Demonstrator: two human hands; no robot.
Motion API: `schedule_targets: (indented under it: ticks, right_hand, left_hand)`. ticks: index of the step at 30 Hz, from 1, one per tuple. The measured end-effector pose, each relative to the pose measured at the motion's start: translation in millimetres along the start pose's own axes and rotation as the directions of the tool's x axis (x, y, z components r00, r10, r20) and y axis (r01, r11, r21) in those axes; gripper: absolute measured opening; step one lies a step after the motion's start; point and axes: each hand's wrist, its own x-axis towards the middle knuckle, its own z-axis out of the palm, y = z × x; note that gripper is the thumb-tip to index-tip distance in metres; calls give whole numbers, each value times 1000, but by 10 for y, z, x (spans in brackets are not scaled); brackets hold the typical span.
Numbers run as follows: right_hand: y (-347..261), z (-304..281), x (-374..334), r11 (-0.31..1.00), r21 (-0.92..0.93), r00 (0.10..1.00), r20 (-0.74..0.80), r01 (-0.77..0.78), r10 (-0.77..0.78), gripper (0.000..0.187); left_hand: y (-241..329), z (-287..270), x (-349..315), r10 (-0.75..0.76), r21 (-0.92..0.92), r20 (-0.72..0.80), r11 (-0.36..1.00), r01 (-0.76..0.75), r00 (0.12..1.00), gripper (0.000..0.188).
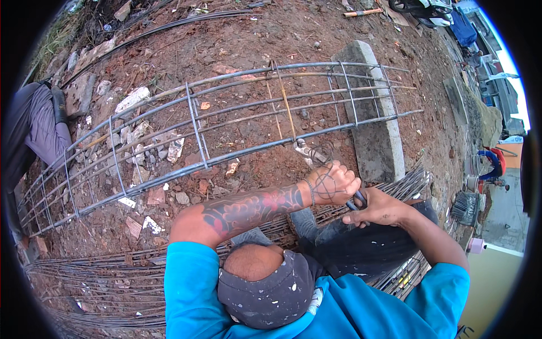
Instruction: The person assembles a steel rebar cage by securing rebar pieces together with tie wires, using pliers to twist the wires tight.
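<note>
A long cage of steel reinforcing bars with square stirrups lies across the ground in front of me. Clenched just below its near bar, my left hand grips a metal tool that looks like pincers; the tool's head meets the near bar beside a rusty stirrup. Thin loops of tie wire curl around that hand; whether its fingers also pinch the wire is hidden. My right hand closes around the tool's dark handle end, close against the left hand.
A concrete block props the cage's right part. Bundled loose steel bars lie beneath and beside me. Another person's leg is at the cage's left end. Rubble litters the reddish soil. A motorbike stands far right.
</note>
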Motion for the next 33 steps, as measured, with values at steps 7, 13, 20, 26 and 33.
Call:
schedule_targets:
  ticks: [7, 13, 20, 26, 33]
  right_hand:
    - [53, 48, -35, 745, -667, 898, -325, 5, -297, 17]
    - [-93, 46, -202, 950, -239, 882, -378, 203, -283, 41]
    - [164, -17, 65, 979, 41, 979, -35, 200, -199, 37]
    - [182, -301, -215, 769, -618, 841, -320, 164, -437, 19]
    - [250, -562, -597, 543, 817, 914, 51, 193, -402, 38]
  left_hand:
    - [171, -321, 230, -262, -57, 11, 963, 262, 965, 13]
    - [181, -147, 82, -266, -77, 56, 960, 270, 962, 9]
    - [283, -244, 89, -224, 129, -20, 966, 224, 974, 15]
    - [102, -667, 170, 107, 74, -384, 994, -85, 917, 32]
    - [-235, -1123, 188, -605, -719, -182, 619, 314, 775, 72]
